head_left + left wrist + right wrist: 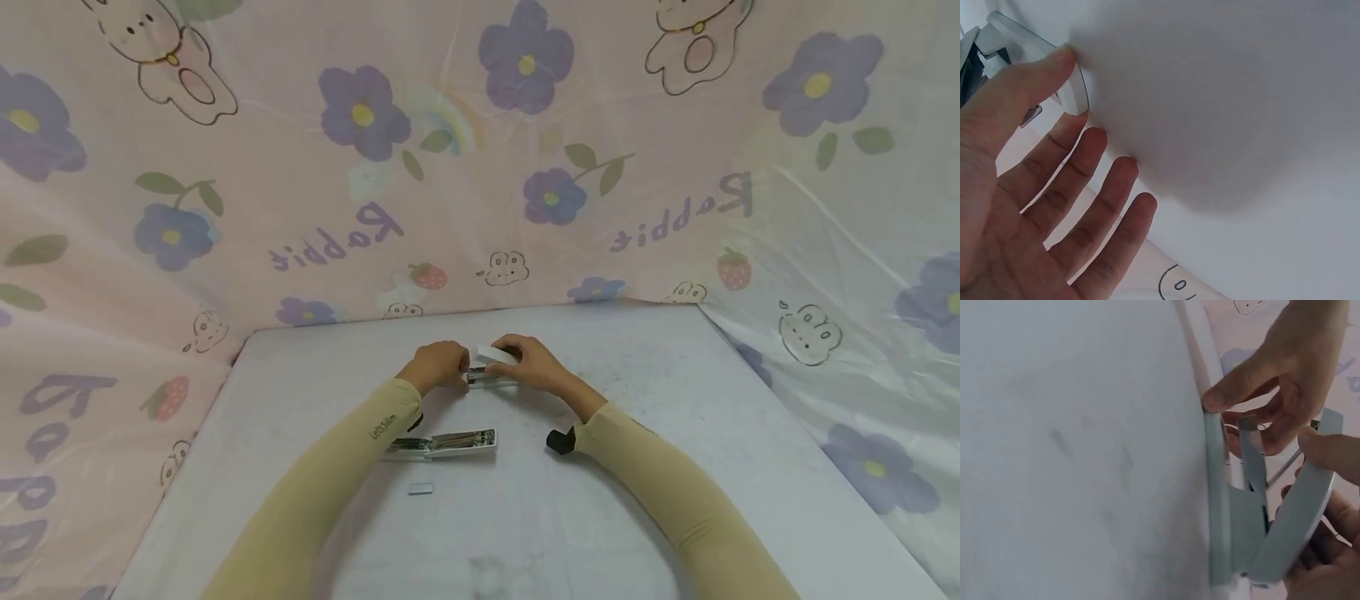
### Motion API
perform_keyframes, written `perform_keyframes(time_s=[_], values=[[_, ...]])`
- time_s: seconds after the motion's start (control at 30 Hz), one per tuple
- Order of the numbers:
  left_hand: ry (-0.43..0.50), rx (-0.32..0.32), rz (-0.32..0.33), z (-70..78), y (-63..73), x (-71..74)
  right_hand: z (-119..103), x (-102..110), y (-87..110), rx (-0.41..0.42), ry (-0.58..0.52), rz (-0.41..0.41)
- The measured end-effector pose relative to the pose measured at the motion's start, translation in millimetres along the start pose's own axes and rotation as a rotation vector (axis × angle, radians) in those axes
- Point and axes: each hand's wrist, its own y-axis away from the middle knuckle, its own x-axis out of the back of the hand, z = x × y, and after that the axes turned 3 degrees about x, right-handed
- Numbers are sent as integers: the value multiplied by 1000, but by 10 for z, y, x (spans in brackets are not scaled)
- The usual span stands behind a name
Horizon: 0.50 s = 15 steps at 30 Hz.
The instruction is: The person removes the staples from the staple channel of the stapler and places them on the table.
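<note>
A white stapler [1219,487] is held hinged wide, its top cover [1297,519] swung up from the base and a thin metal rod showing between. My left hand [442,365] pinches the base's end between thumb and index finger; in the left wrist view the other fingers of that hand [1079,200] spread out loosely below. Thumb and fingers of my right hand [528,364] grip the raised top cover. Closer to me lies a second opened stapler-like piece [461,442], white with metal inside, partly hidden by the left sleeve.
A small grey strip [421,488], like a staple stick, lies in front of the second piece on the white table [637,517]. A black wrist device [561,440] sits by the right sleeve. Patterned cloth [450,192] hangs behind and around the table.
</note>
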Motion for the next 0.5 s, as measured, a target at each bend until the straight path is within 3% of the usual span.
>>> perform_keyframes(time_s=[0.23, 0.5], values=[[-9, 18, 5, -31, -7, -42, -53, 138, 56, -7, 13, 34], [1, -6, 18, -34, -10, -50, -58, 317, 166, 1, 3, 58]])
